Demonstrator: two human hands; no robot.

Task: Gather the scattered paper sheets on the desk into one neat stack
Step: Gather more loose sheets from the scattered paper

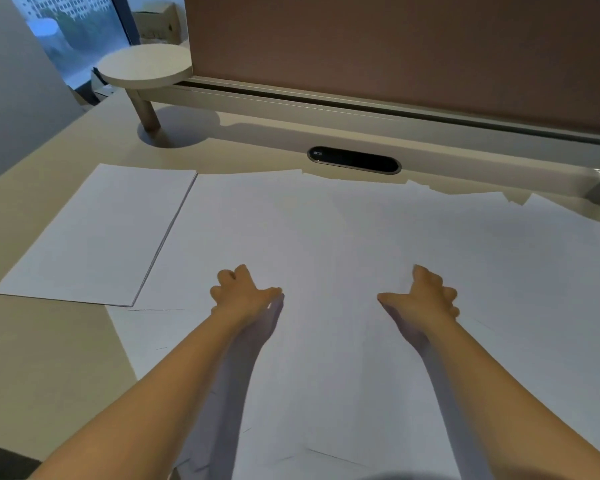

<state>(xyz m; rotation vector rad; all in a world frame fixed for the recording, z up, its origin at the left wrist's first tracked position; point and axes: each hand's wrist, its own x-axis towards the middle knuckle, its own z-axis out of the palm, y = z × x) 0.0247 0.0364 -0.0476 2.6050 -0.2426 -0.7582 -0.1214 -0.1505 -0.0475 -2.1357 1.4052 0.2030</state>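
Several white paper sheets [329,223] lie overlapping and spread across the middle and right of the beige desk [45,362]. To their left sits a neater stack of sheets [94,233], its right edge touching the spread. My left hand [245,292] and my right hand [423,297] are side by side over the middle of the spread, palms down, thumbs pointing toward each other, fingers loosely curled. Neither hand grips a sheet. Whether the fingertips touch the paper I cannot tell.
A black oval cable port [354,160] is set in the desk just behind the sheets. A raised shelf rail [326,105] with a round platform [144,65] on a leg runs along the back, under a brown partition [395,46]. A window is at far left.
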